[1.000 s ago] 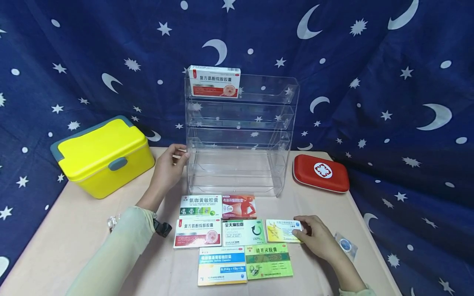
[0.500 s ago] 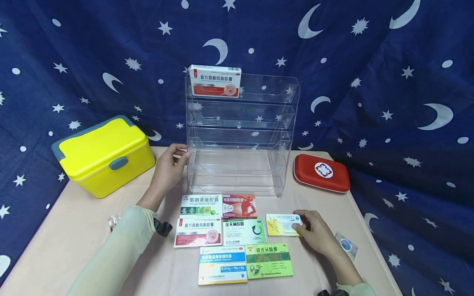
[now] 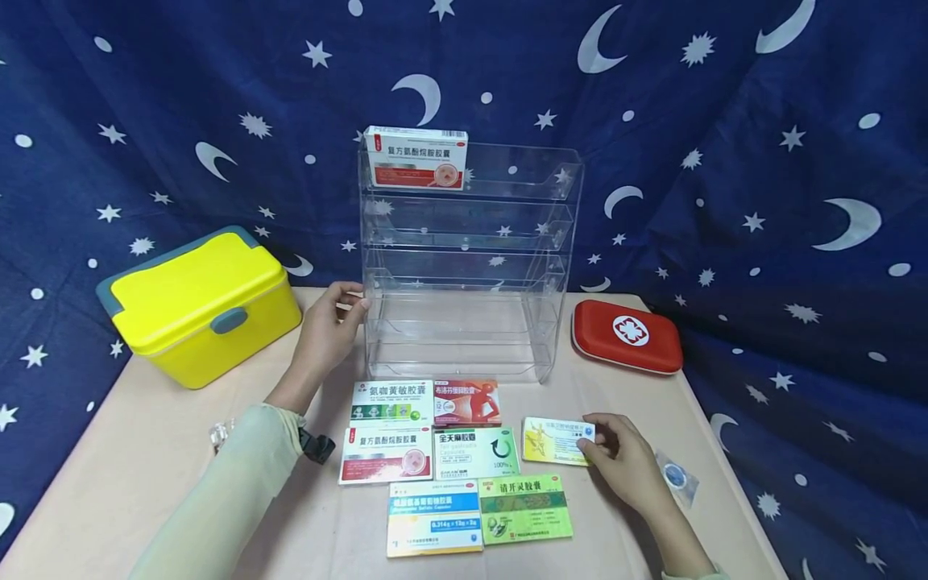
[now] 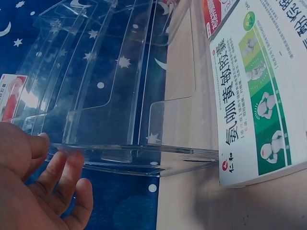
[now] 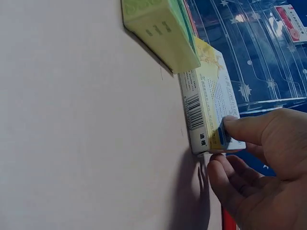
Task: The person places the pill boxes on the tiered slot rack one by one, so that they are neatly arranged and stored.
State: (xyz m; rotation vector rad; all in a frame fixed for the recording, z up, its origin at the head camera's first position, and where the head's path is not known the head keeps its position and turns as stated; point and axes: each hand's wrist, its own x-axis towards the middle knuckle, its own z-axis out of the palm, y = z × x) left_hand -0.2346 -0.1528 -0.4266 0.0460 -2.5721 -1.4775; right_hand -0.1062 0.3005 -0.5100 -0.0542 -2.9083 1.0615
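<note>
Sitting far left: yellow case (image 3: 199, 302). Left hand (image 3: 328, 326) resting open against rack (image 3: 467, 258) side wall. Right hand (image 3: 622, 459) pinching yellow box (image 3: 554, 441) by its right end, lying on table (image 3: 145, 459) beside other boxes; seeming light, stiff, crushable carton. Hanging behind: starry cloth (image 3: 761, 161).

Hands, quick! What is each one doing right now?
Left hand: open, fingers resting against the side of the clear shelf rack.
Right hand: pinching the end of the small yellow medicine box on the table.
</note>
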